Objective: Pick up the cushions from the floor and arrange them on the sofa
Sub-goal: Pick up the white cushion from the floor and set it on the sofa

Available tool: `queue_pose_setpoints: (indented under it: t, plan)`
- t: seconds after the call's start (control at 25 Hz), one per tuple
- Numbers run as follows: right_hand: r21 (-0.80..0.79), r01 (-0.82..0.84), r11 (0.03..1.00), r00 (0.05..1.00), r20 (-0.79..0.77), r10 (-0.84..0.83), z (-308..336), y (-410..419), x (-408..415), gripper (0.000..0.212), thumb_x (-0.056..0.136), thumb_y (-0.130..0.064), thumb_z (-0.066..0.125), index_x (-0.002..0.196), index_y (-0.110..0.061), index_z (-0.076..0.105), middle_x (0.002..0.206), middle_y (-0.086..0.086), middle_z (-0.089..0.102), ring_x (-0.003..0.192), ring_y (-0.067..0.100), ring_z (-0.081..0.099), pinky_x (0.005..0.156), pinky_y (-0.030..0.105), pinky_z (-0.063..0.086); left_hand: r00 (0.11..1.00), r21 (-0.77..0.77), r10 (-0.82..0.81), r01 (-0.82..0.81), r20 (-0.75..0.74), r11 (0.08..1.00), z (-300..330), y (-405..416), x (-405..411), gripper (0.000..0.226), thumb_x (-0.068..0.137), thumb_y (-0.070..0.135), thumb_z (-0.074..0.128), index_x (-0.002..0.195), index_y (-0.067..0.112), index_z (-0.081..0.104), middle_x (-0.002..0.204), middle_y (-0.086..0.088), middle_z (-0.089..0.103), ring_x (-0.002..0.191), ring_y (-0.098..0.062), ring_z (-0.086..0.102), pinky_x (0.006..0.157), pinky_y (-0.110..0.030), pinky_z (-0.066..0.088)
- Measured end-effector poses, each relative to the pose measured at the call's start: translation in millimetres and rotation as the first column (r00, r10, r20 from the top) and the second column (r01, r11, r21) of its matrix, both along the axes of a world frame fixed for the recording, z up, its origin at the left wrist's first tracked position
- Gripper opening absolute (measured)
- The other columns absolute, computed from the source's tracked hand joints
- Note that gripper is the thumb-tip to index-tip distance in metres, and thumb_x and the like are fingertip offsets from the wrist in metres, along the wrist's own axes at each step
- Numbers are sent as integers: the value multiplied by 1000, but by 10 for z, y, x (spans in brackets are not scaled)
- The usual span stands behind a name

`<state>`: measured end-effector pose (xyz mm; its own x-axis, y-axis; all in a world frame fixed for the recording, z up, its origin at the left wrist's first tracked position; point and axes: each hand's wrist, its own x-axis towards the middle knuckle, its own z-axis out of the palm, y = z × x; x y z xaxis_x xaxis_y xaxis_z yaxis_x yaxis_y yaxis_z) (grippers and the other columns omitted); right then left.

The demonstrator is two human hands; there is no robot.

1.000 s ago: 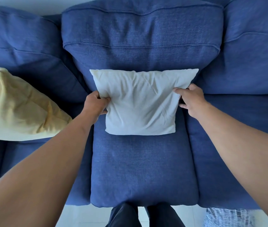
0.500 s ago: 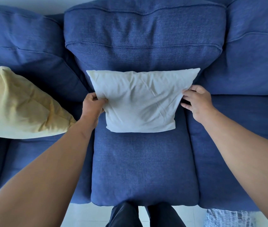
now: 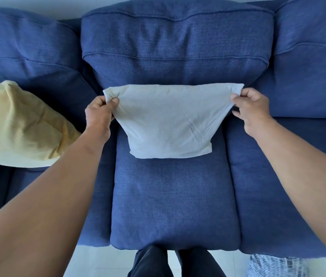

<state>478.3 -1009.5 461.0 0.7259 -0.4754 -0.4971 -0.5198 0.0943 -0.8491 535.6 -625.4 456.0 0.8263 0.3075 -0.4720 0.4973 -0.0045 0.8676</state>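
Note:
A white cushion (image 3: 170, 124) leans against the middle back cushion of the blue sofa (image 3: 174, 200), its lower edge resting on the middle seat. My left hand (image 3: 99, 112) pinches its upper left corner. My right hand (image 3: 252, 108) pinches its upper right corner, and the top edge is stretched flat between them. A yellow cushion (image 3: 18, 126) lies on the left seat, tilted against the left back cushion.
A patterned black-and-white cushion or fabric (image 3: 271, 265) shows on the white floor at the lower right, in front of the sofa. My dark-trousered legs (image 3: 176, 262) stand at the sofa's front edge. The right seat holds nothing.
Both hands have moved up from the white cushion's sides to its top corners and now pinch them, pulling the top edge taut. The cushion stands flatter against the backrest.

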Motion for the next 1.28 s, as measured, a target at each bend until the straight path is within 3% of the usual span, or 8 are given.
queue_pose_setpoints:
  t: [0.32, 0.52, 0.72, 0.84, 0.96, 1.04, 1.2, 1.28]
  plan:
    - [127, -30, 992, 999, 35, 25, 42, -20, -15, 20, 97, -15, 72, 82, -27, 69, 115, 2, 76, 128, 29, 67, 105, 49, 55, 998, -87, 38, -34, 45, 996, 35, 4, 1, 12, 100, 13, 72, 91, 20, 71, 99, 0, 75, 92, -14, 72, 88, -35, 65]
    - [82, -11, 997, 1000, -28, 13, 78, -59, -41, 11, 96, -20, 76, 87, -26, 72, 126, 7, 77, 120, 23, 71, 102, 48, 57, 1000, -45, 3, -2, 23, 999, 94, 36, -31, 3, 99, 17, 75, 99, 20, 73, 120, -10, 78, 106, -20, 76, 89, -32, 65]
    - [29, 55, 998, 998, -33, -54, 216, 48, -157, 2, 96, -24, 75, 96, -24, 73, 123, 7, 76, 120, 24, 70, 98, 43, 60, 985, 90, 165, -160, -55, 983, 242, -68, -187, 4, 97, 25, 74, 94, 22, 72, 108, -3, 80, 102, -20, 78, 80, -27, 61]
    - [-26, 60, 998, 996, -69, -61, 255, 147, -325, 30, 96, -26, 74, 123, -13, 72, 128, 8, 73, 120, 24, 70, 101, 43, 60, 960, 148, 234, -212, -154, 966, 256, -163, -482, 14, 98, 22, 71, 85, 17, 69, 93, -1, 75, 91, -19, 72, 83, -31, 60]
    - [-121, -19, 993, 992, -123, 4, 317, 243, -630, 49, 95, -34, 73, 140, -14, 63, 135, 3, 70, 119, 20, 68, 107, 41, 56, 973, 148, 81, -50, -215, 988, 245, -322, -864, 17, 100, 22, 67, 84, 17, 69, 89, 1, 72, 94, -23, 72, 91, -37, 61]
    - [-206, -87, 975, 986, -158, 55, 391, 314, -881, 47, 99, -36, 67, 141, -15, 62, 139, 1, 68, 123, 18, 64, 104, 34, 51, 970, 188, -104, 147, -220, 971, 275, -451, -1080, 14, 100, 24, 65, 93, 15, 73, 99, -1, 77, 103, -26, 75, 79, -33, 57]
    - [-375, -166, 912, 972, -217, 88, 474, 463, -1365, 49, 104, -33, 58, 137, 2, 57, 145, 18, 63, 135, 34, 57, 109, 46, 48, 858, 336, -466, 514, -217, 789, 435, -787, -1368, 16, 100, 31, 57, 91, 25, 68, 89, 1, 68, 81, -22, 57, 65, -31, 46]
    - [-374, -175, 911, 966, -243, 86, 499, 500, -1635, 56, 105, -38, 55, 150, -5, 51, 154, 15, 56, 143, 32, 50, 115, 46, 41, 779, 347, -599, 623, -186, 701, 526, -957, -1499, 22, 103, 33, 56, 112, 27, 75, 108, 5, 75, 93, -19, 64, 76, -30, 48]
